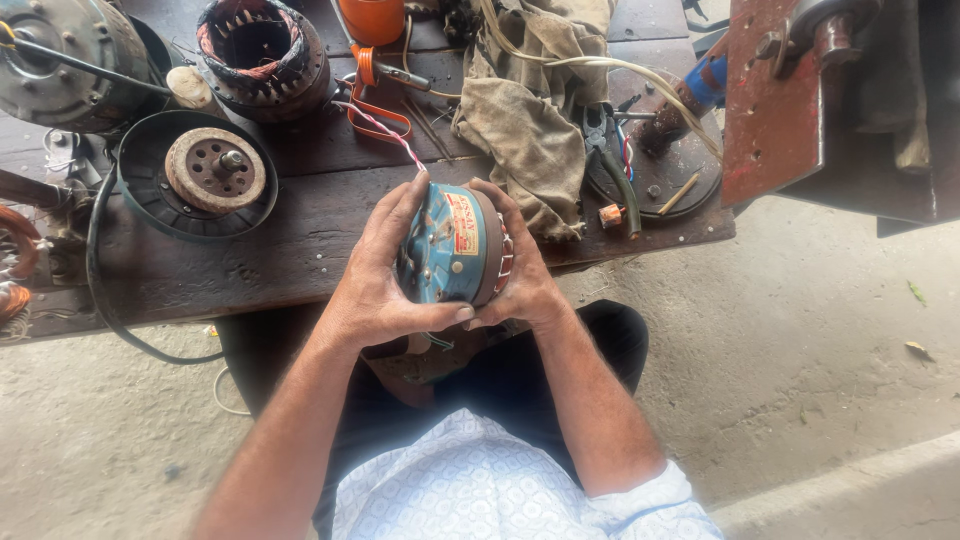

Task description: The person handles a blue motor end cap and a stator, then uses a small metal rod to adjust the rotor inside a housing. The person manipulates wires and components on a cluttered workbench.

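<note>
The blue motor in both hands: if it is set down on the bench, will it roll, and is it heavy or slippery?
The blue motor looks round-bodied, so on its side it may roll. Its metal housing suggests it is heavy for its size; both the left hand and the right hand grip it. The painted surface seems fairly smooth, perhaps a little slippery.

Head view, steeply down, close

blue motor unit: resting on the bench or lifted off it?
Lifted. The blue motor unit is clasped between the left hand and right hand, above the lap, in front of the wooden bench edge.
</note>
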